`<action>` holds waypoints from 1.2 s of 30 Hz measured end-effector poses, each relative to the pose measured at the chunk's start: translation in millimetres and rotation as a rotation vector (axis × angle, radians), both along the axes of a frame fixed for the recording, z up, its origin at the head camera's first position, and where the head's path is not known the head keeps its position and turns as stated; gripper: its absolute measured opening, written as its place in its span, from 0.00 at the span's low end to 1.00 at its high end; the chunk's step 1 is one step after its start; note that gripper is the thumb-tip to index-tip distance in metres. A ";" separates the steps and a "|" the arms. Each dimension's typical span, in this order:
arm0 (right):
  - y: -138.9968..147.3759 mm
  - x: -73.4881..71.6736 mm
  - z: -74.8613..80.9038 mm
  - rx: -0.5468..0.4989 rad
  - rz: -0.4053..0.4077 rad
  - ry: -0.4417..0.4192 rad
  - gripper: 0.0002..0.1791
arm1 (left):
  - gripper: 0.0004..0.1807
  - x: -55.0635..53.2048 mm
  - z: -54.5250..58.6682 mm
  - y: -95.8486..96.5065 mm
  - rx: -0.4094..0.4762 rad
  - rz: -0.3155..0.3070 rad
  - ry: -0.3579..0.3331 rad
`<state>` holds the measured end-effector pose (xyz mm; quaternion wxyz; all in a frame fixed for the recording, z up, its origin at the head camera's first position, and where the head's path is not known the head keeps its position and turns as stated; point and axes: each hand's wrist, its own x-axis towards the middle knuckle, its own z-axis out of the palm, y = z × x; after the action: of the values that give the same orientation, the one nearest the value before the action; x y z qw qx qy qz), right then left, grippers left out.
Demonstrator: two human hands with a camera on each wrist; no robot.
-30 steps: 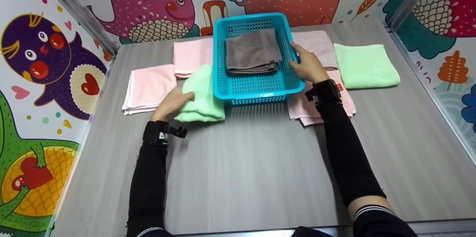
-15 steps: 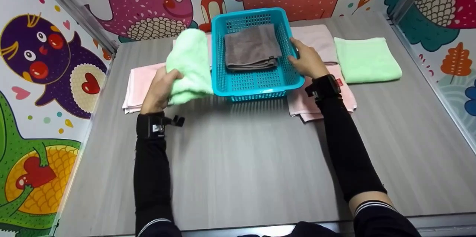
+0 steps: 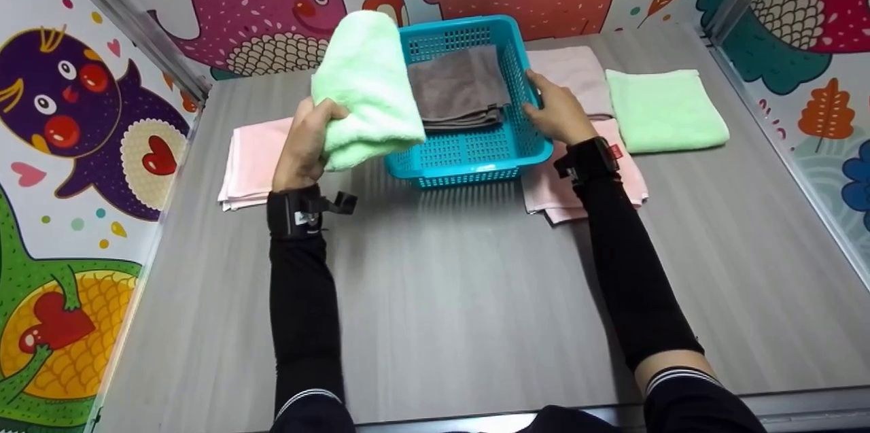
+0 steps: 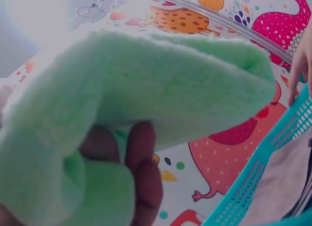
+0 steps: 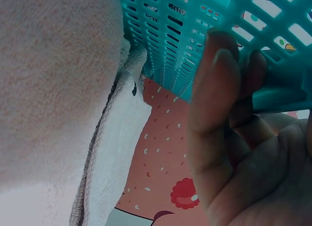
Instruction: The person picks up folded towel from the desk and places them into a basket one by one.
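Note:
My left hand (image 3: pixel 306 141) grips a folded light green towel (image 3: pixel 367 86) and holds it up at the left side of the blue plastic basket (image 3: pixel 469 166). In the left wrist view the fingers (image 4: pixel 146 172) curl around the towel's fold. The towel overlaps the basket's left wall in the head view. Inside the basket lies a folded grey-brown towel (image 3: pixel 459 90). My right hand (image 3: pixel 561 110) holds the basket's right rim, its fingers curled over the wall (image 5: pixel 170 46) in the right wrist view.
A pink towel (image 3: pixel 255 161) lies folded on the grey table (image 3: pixel 435 297) at left. Right of the basket are two more pinkish towels, one behind (image 3: pixel 571 76) and one in front (image 3: pixel 625 168), beside a second green towel (image 3: pixel 666 110). Patterned walls enclose the back and sides.
My left hand has lifted the green towel from beside the basket, moving it up and then right to the basket's left rim. The right hand stays at the basket's rim.

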<state>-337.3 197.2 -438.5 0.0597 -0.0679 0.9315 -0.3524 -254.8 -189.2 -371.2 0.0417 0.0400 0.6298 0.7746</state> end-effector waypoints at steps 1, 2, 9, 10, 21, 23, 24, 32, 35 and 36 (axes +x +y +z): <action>0.4 0.3 0.3 -0.004 0.004 0.006 0.38 | 0.14 -1.5 -0.2 2.6 0.007 -0.007 0.006; 1.3 0.4 0.6 -0.005 0.010 0.016 0.37 | 0.14 -2.9 -0.6 5.5 0.018 -0.016 0.008; 10.8 7.2 18.5 -0.021 0.012 0.121 0.39 | 0.13 -9.0 -8.0 30.7 0.061 -0.103 0.025; 10.9 10.0 24.4 -0.041 0.003 0.125 0.40 | 0.13 -9.3 -8.9 35.2 0.074 -0.119 0.034; -35.1 46.2 63.8 -0.518 0.289 -0.013 0.43 | 0.22 -5.3 -18.7 78.8 0.048 -0.272 0.155; -44.4 49.4 62.6 -0.555 0.322 0.013 0.46 | 0.28 -5.0 -21.8 84.0 -0.001 -0.292 0.161; -48.5 50.7 61.5 -0.557 0.329 0.038 0.48 | 0.31 -5.0 -23.4 86.0 -0.029 -0.295 0.160; -59.0 49.1 49.3 -0.451 0.291 0.256 0.48 | 0.47 -10.5 -32.5 89.6 -0.128 -0.162 0.134; -57.4 47.8 47.7 -0.447 0.308 0.314 0.38 | 0.45 -13.2 -34.9 87.5 -0.145 -0.157 0.243; -56.5 47.5 47.4 -0.441 0.313 0.329 0.36 | 0.43 -13.7 -35.7 86.4 -0.157 -0.165 0.279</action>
<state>-289.7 140.7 -391.1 -0.0544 -0.2776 0.8079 -0.5169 -268.5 -102.8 -406.9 0.0204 0.1955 0.6826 0.7038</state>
